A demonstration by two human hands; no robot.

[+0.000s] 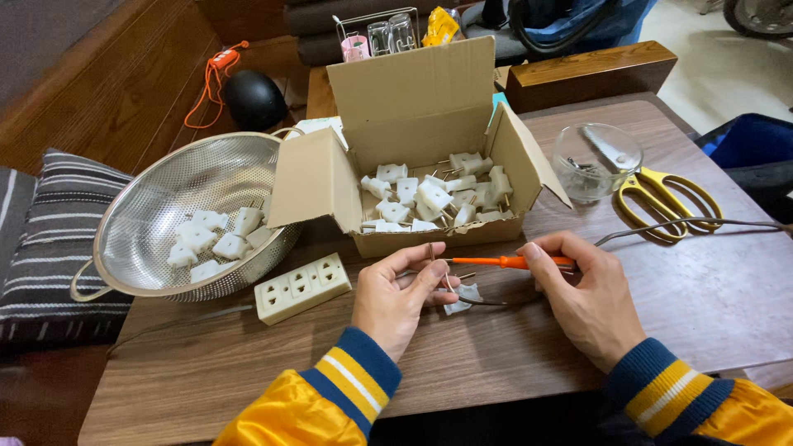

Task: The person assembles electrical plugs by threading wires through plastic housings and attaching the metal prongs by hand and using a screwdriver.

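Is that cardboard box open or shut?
Open. The box's flaps are folded outward and white plugs show inside.

Two bare hands, left hand [395, 296] and right hand [585, 296], no rings or gloves, each wrist in a ribbed navy cuff with yellow and white stripes, glossy yellow-orange jacket sleeves behind the cuffs
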